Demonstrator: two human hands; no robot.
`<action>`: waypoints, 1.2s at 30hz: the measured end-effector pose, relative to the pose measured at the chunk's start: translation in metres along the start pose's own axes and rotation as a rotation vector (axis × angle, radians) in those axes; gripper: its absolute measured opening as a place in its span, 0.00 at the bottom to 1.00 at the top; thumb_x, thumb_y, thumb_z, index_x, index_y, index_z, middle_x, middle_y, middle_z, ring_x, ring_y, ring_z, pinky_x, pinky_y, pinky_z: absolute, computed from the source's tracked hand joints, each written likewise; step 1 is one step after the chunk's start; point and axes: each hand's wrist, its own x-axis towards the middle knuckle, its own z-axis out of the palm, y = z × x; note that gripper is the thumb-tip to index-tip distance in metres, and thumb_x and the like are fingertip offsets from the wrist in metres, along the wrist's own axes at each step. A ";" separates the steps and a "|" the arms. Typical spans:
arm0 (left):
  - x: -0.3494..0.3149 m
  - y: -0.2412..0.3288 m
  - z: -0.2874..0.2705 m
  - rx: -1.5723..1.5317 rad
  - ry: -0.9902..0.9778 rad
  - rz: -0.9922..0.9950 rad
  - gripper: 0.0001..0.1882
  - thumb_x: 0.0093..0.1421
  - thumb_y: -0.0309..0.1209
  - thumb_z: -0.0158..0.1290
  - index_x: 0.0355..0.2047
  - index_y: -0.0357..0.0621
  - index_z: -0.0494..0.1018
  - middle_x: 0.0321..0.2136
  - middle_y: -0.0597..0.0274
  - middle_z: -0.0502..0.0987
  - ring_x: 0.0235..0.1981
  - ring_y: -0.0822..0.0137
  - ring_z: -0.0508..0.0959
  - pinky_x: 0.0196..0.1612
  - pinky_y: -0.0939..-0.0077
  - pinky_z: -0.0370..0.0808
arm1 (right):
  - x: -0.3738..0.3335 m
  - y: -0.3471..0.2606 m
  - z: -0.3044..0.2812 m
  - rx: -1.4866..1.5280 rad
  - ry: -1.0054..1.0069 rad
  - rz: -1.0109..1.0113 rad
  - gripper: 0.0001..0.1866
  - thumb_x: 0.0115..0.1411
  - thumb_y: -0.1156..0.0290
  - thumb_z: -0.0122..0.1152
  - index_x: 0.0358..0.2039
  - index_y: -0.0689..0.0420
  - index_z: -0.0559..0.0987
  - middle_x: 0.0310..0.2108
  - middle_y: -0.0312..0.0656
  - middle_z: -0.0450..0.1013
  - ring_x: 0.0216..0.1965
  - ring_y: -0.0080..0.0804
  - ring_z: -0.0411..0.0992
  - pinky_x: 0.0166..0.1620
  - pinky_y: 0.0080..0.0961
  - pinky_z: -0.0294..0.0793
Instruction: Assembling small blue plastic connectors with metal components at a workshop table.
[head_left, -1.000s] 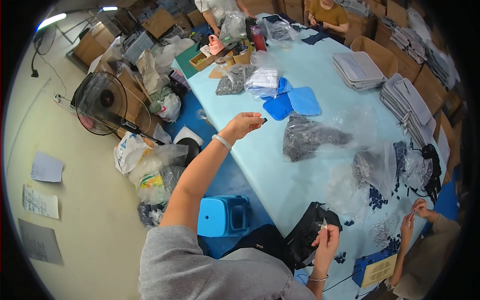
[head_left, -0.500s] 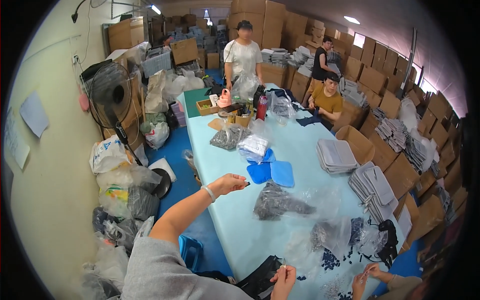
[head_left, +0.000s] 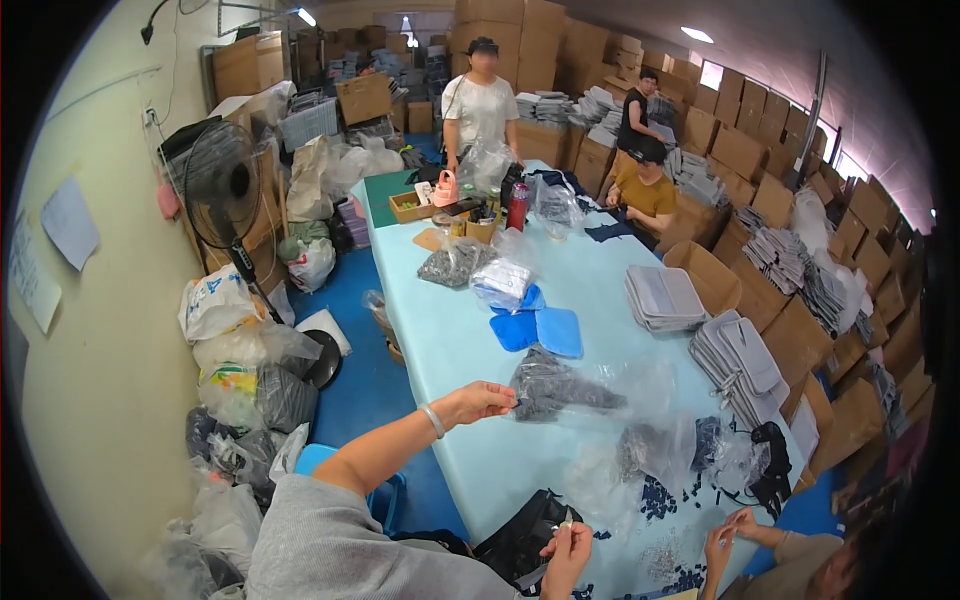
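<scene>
Inspection counts the wearer's two hands (head_left: 484,401), one table (head_left: 445,330) bearing two grey stacks (head_left: 668,298) and one red bottle (head_left: 517,207), one fan (head_left: 239,181), one blue stool (head_left: 317,457), two white wall sheets (head_left: 70,226) and at least four co-workers (head_left: 487,112).

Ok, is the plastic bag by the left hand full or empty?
Partly full: the clear plastic bag holds dark contents at its left; its right part looks empty.

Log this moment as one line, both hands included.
left hand: pinching small dark piece, near clear plastic bag | right hand: pinching small pale piece, near black item | table: blue pads, red bottle
</scene>
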 end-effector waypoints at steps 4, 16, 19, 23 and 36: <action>-0.003 -0.034 0.030 0.001 -0.125 -0.060 0.10 0.53 0.25 0.56 0.36 0.43 0.71 0.31 0.66 0.76 0.32 0.75 0.76 0.39 0.85 0.74 | -0.007 0.003 -0.010 0.036 0.060 0.008 0.06 0.61 0.70 0.49 0.31 0.59 0.68 0.18 0.34 0.63 0.16 0.16 0.59 0.20 0.14 0.60; -0.037 -0.090 0.140 -0.022 -0.437 -0.296 0.11 0.57 0.29 0.54 0.41 0.43 0.71 0.33 0.72 0.75 0.34 0.81 0.74 0.39 0.89 0.74 | -0.021 -0.017 -0.037 0.069 0.160 -0.071 0.04 0.61 0.72 0.47 0.31 0.59 0.65 0.22 0.34 0.61 0.16 0.15 0.58 0.18 0.12 0.60; -0.040 -0.098 0.153 -0.041 -0.446 -0.317 0.11 0.57 0.29 0.53 0.41 0.43 0.72 0.34 0.72 0.75 0.35 0.81 0.74 0.39 0.90 0.74 | -0.025 -0.022 -0.040 0.077 0.174 -0.086 0.04 0.61 0.73 0.47 0.31 0.59 0.65 0.22 0.34 0.61 0.16 0.15 0.57 0.18 0.12 0.60; -0.046 -0.109 0.160 -0.056 -0.441 -0.305 0.10 0.57 0.29 0.53 0.39 0.43 0.72 0.35 0.72 0.74 0.36 0.81 0.74 0.40 0.91 0.73 | -0.034 -0.023 -0.043 0.107 0.208 -0.100 0.04 0.61 0.72 0.47 0.32 0.59 0.65 0.21 0.34 0.60 0.17 0.15 0.57 0.18 0.11 0.60; -0.036 -0.133 0.138 -0.212 -0.493 -0.182 0.11 0.59 0.27 0.50 0.43 0.39 0.69 0.40 0.63 0.73 0.38 0.75 0.75 0.42 0.82 0.74 | -0.009 -0.029 -0.044 0.312 0.150 0.011 0.06 0.62 0.67 0.47 0.33 0.54 0.66 0.22 0.28 0.62 0.18 0.10 0.54 0.18 0.09 0.50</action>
